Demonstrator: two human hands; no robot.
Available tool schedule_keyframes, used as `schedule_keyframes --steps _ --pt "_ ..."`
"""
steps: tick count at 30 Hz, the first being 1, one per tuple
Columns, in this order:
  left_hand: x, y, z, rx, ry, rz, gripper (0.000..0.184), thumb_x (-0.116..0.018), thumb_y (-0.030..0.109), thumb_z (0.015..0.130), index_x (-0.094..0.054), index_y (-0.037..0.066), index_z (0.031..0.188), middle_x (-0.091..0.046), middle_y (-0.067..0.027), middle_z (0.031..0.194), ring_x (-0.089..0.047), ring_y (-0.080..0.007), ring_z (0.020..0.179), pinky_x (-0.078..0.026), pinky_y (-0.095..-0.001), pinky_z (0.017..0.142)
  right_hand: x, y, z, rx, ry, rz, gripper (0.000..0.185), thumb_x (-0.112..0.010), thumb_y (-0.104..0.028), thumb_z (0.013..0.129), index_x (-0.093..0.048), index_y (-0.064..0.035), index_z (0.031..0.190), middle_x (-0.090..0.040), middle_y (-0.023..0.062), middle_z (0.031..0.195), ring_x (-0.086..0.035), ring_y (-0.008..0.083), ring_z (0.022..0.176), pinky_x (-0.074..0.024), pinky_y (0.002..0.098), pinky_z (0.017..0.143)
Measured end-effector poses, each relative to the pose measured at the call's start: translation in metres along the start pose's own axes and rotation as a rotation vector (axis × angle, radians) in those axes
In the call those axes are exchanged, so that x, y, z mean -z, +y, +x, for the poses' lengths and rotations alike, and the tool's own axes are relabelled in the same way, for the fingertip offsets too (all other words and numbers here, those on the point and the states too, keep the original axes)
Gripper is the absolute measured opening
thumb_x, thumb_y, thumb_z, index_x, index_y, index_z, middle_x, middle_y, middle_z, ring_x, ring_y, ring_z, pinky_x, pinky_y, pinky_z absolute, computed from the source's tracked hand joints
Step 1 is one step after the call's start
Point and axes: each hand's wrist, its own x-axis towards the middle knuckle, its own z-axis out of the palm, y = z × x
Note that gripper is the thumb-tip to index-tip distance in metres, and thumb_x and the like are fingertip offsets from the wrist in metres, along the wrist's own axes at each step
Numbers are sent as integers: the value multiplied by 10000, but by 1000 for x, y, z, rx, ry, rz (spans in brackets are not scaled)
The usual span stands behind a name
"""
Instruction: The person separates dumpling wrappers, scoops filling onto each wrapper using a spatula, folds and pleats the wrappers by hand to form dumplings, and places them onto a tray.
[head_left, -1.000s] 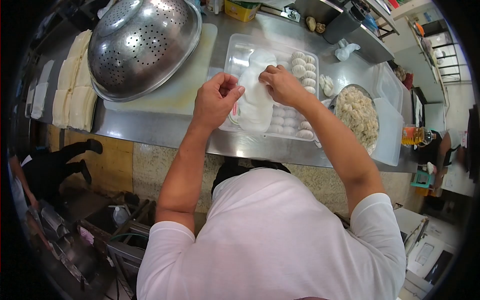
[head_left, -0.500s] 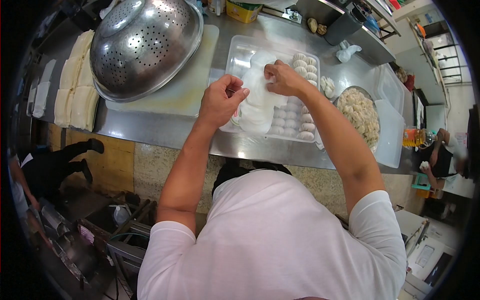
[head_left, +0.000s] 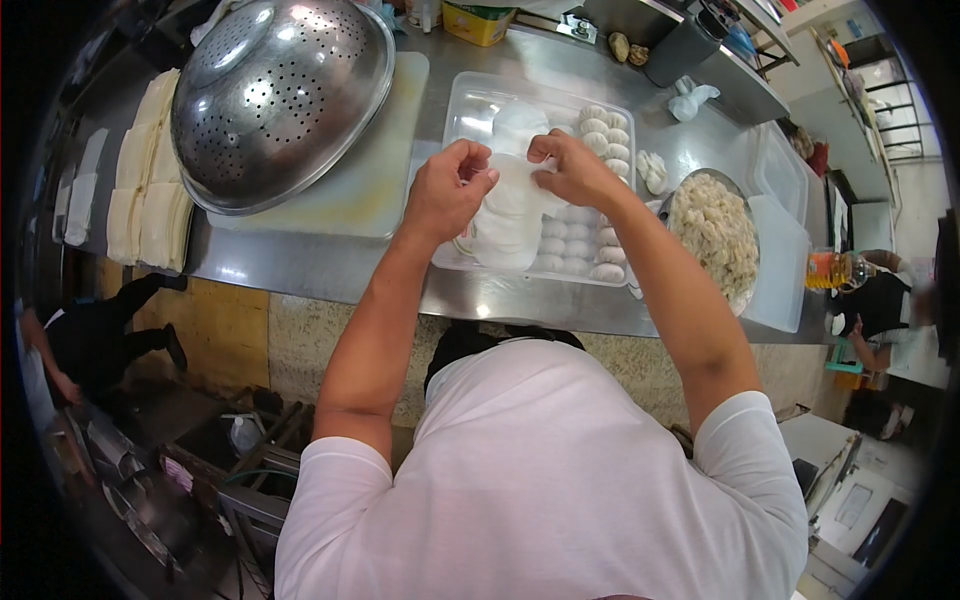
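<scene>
My left hand (head_left: 450,191) and my right hand (head_left: 577,174) are over a clear plastic tray (head_left: 455,112), fingers closed in a pinch. Between their fingertips spans a thin white round dumpling wrapper (head_left: 514,184), which they appear to grip at opposite edges. More such wrappers (head_left: 505,244) lie overlapping beneath it in the tray. Rows of pale round dumplings (head_left: 566,246) fill the tray's near right part, and a column of pleated ones (head_left: 594,127) runs along its right side. My right forearm hides some of them.
Left of the tray, a large upturned steel colander (head_left: 285,95) rests on a cutting board (head_left: 400,150). Stacked pale sheets (head_left: 150,190) stand at the far left. On the right are a bowl of pale filling (head_left: 712,235) and plastic lids (head_left: 775,265). Other people are at both sides.
Both hands stay over the tray, my right hand slightly lower, and the wrapper now shows flatter between them. The whole view has shifted slightly. At the right, a person's arm has moved.
</scene>
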Motion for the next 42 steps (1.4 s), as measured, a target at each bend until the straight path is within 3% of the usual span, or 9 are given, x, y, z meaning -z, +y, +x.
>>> schedule_keyframes --steps 5,7,10,15,18,20,35,37,42 --pt "-2 5 3 -241 -3 149 274 -691 69 918 -650 -7 1178 -704 -52 1025 -654 -109 948 -523 -276 866 12 9 -13 -84 -196 548 258 -697 -34 833 -627 4 1078 -668 60 1039 -613 155 920 -501 316 836" --pt "-2 1 13 73 -331 -19 271 -672 34 922 -650 -17 1187 -706 -67 1067 -651 -113 970 -516 -282 912 15 11 -15 -142 -221 669 261 -692 -36 854 -612 8 1099 -652 45 1036 -591 124 923 -491 298 849" --pt "-10 -7 16 74 -301 -520 238 -656 13 926 -653 -24 1161 -708 -74 1070 -655 -113 955 -523 -279 892 12 11 -21 -142 -13 731 296 -701 -64 878 -589 12 1141 -645 59 1014 -588 128 900 -490 293 825" --pt "-21 -14 14 174 -240 -654 179 -646 29 935 -654 -12 1109 -703 -62 1007 -652 -112 882 -534 -269 808 -12 10 -31 -99 352 353 224 -750 -124 915 -573 -37 1022 -595 17 981 -551 83 858 -467 244 744" --pt "-26 -11 11 242 -180 -800 159 -644 22 925 -655 -5 1081 -699 -52 961 -650 -104 832 -536 -253 750 -12 -8 -40 -205 141 651 262 -795 -172 900 -566 -51 945 -574 -14 858 -520 66 744 -448 228 654" --pt "-30 -9 8 277 -157 -832 167 -649 -1 911 -649 -1 1079 -695 -52 957 -651 -102 834 -536 -249 748 -23 -4 -39 -165 198 664 309 -819 -209 866 -585 -23 945 -609 9 765 -565 82 696 -479 244 608" --pt "-31 3 -7 196 -168 -849 239 -639 -84 869 -623 -6 1094 -706 -81 969 -679 -137 840 -565 -292 768 -22 -8 -66 -279 268 936 195 -724 -126 919 -618 -10 1036 -628 28 907 -611 90 765 -538 243 693" --pt "-31 7 -9 242 -135 -949 253 -632 -79 880 -606 -5 1121 -703 -94 1006 -687 -162 861 -577 -323 785 -16 -11 -71 -400 240 1398 183 -691 -87 931 -614 -40 1091 -653 22 940 -635 99 747 -554 240 701" --pt "-36 8 -6 216 -248 -984 247 -631 -65 886 -605 1 1123 -701 -98 1016 -685 -168 858 -577 -332 787 -23 -14 -79 -299 173 1300 223 -648 -27 903 -603 -29 1122 -671 44 989 -672 127 839 -579 284 743"
